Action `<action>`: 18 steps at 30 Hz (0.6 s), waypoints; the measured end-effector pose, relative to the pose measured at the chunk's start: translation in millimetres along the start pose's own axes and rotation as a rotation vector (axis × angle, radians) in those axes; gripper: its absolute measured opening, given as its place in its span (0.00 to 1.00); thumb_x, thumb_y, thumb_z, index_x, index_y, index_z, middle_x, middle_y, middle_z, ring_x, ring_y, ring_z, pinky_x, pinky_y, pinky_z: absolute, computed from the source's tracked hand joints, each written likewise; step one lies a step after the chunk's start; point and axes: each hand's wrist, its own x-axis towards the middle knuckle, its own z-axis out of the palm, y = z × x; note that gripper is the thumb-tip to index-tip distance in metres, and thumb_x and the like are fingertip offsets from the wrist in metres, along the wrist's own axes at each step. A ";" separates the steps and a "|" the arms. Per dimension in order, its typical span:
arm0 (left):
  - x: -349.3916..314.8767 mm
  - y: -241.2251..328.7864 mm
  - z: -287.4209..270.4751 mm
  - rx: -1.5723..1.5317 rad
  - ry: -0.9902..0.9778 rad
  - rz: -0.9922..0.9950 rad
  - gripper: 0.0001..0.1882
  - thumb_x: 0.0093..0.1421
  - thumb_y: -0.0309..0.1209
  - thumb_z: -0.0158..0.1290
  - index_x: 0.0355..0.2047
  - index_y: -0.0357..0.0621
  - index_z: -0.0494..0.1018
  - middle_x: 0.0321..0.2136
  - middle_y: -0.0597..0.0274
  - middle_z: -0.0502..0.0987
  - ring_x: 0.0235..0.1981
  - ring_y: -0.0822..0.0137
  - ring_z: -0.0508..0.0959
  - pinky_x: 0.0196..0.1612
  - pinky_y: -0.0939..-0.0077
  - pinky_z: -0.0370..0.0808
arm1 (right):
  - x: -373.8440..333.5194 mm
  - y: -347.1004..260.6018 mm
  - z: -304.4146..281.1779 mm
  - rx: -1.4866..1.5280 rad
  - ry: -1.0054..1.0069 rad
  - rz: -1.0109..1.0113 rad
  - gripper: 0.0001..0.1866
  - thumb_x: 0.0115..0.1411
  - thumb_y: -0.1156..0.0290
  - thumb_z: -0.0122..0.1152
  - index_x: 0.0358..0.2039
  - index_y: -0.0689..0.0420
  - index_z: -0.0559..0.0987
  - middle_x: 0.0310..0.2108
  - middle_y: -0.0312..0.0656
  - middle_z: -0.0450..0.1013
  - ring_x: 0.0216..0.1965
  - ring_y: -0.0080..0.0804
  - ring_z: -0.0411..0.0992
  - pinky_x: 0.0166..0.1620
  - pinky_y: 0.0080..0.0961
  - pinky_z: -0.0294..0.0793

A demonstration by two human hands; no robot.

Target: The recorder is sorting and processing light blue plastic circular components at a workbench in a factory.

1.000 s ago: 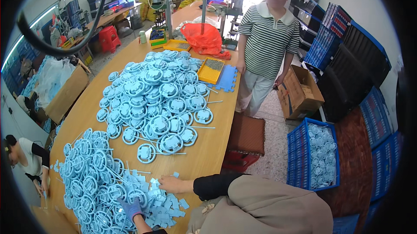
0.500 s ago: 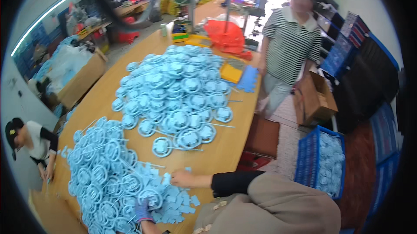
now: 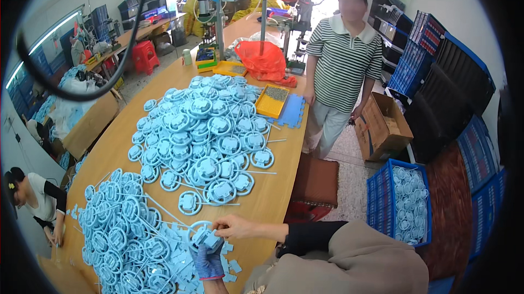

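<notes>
One blue ring (image 3: 197, 235) clamped in left hand (image 3: 209, 264), chip (image 3: 212, 239) pinched in right hand (image 3: 233, 227), now together

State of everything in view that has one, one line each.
left hand: gloved, holding ring part
ring part: held above the table
right hand: ungloved, fingers at ring part
flat pieces: loose, scattered
yellow tray: holding small grey bits
red bag: crumpled
cardboard box: open
blue crate: open-topped, filled with light-blue parts

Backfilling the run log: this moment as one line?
left hand: gloved, holds blue ring part; right hand: bare, at that part; nearby: loose blue tiles, ring-part pile
</notes>
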 end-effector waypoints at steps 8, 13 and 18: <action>65.5 -48.2 65.9 0.386 -0.071 0.082 0.33 0.51 0.22 0.58 0.56 0.39 0.58 0.47 0.56 0.70 0.46 0.65 0.73 0.47 0.72 0.75 | -9.7 5.7 -71.3 -0.038 0.465 -0.208 0.06 0.52 0.72 0.62 0.29 0.60 0.77 0.21 0.33 0.71 0.24 0.18 0.67 0.29 0.19 0.69; 83.9 -58.8 99.9 0.345 -0.019 0.142 0.31 0.50 0.24 0.60 0.54 0.39 0.60 0.46 0.56 0.71 0.46 0.67 0.73 0.46 0.75 0.74 | -1.5 -4.6 -106.6 0.025 0.449 -0.208 0.07 0.52 0.72 0.64 0.28 0.60 0.75 0.21 0.32 0.71 0.23 0.15 0.66 0.28 0.17 0.67; 85.4 -74.1 123.0 0.197 -0.025 0.093 0.30 0.52 0.21 0.56 0.55 0.43 0.59 0.48 0.54 0.70 0.47 0.59 0.74 0.45 0.62 0.78 | -9.1 -11.3 -116.4 0.075 0.479 -0.260 0.08 0.52 0.71 0.64 0.30 0.60 0.75 0.20 0.31 0.70 0.22 0.15 0.66 0.26 0.16 0.66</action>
